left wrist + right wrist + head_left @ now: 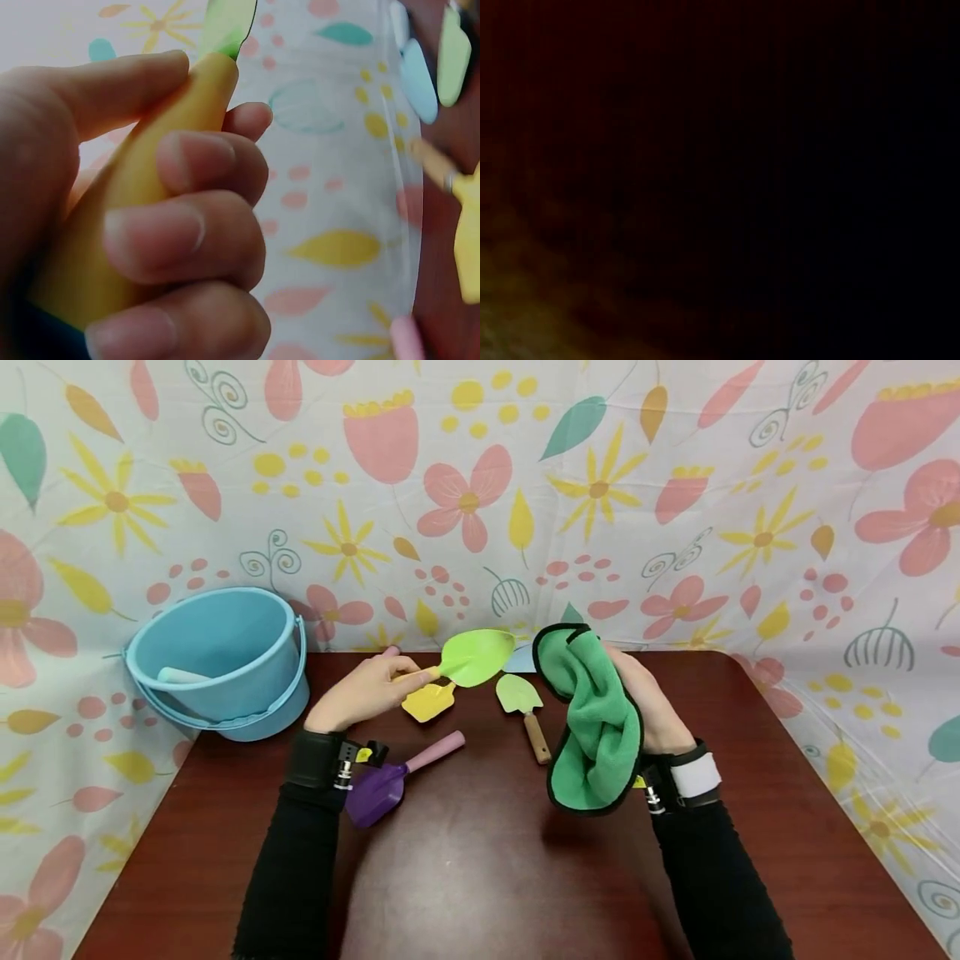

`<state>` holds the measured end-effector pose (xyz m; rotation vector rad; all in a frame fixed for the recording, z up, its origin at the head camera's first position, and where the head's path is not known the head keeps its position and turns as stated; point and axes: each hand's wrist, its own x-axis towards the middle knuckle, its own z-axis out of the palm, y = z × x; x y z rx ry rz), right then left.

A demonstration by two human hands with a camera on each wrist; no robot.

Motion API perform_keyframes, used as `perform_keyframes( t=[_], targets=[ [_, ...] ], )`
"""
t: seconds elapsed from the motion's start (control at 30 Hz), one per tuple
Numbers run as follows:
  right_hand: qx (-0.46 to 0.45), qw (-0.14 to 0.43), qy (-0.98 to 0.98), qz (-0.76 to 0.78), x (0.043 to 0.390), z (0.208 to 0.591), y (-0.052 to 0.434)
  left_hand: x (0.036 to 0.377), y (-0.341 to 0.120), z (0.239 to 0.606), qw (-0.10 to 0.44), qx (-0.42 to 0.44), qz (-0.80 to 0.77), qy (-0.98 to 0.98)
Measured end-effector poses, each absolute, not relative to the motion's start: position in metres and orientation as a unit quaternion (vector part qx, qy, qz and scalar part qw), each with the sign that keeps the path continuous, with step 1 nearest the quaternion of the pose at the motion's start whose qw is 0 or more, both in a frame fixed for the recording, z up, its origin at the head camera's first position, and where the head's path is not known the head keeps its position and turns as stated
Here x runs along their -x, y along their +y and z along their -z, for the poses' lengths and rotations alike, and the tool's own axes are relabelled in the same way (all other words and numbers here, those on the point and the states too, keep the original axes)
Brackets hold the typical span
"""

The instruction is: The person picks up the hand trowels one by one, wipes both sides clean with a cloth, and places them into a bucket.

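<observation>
Two hands are working above a dark red table (487, 877). Nearest, at about seven o'clock from the table's middle, a purple toy shovel (386, 785) with a pink handle is lying flat, just beside the left wrist. The right hand (645, 702), at three o'clock, is holding a green microfiber cloth (596, 727) bunched and draped over its palm; the fingers are hiding behind the fabric, and the right wrist view is showing only darkness. The left hand (367, 689), at ten o'clock, is gripping the yellow handle of a lime green toy shovel (472, 657), fingers curling round it, the blade lifting toward the cloth. Under it a yellow shovel (429, 700) is lying, and a pale green trowel (522, 706) with a wooden handle is resting between the hands. Farthest, at nine o'clock, a blue bucket (225, 664) is standing against the floral backdrop (675, 485).
</observation>
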<state>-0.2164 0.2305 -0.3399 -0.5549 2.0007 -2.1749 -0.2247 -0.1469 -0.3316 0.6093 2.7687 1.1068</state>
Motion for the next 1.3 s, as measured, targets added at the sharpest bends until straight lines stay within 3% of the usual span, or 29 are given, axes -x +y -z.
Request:
perform_keyframes(
  t=[0.07,0.17,0.57,0.87,1.3],
  targets=[
    [0.105,0.092,0.648,0.748,0.214,0.332,0.228,0.225,-0.158,0.328,0.05,-0.19,-0.351,0.916],
    [0.068,0.079,0.675,0.731,0.21,0.325,0.23,0.223,-0.173,0.32,0.044,-0.174,-0.328,0.928],
    [0.095,0.048,0.741,0.663,0.198,0.307,0.251,0.213,-0.222,0.296,0.023,-0.13,-0.255,0.958],
    [0.108,-0.03,0.848,0.518,0.201,0.311,0.258,0.203,-0.262,0.28,0.021,-0.095,-0.199,0.975],
    [0.079,-0.051,0.915,0.392,0.197,0.324,0.287,0.197,-0.323,0.267,0.033,-0.06,-0.168,0.983]
  ],
)
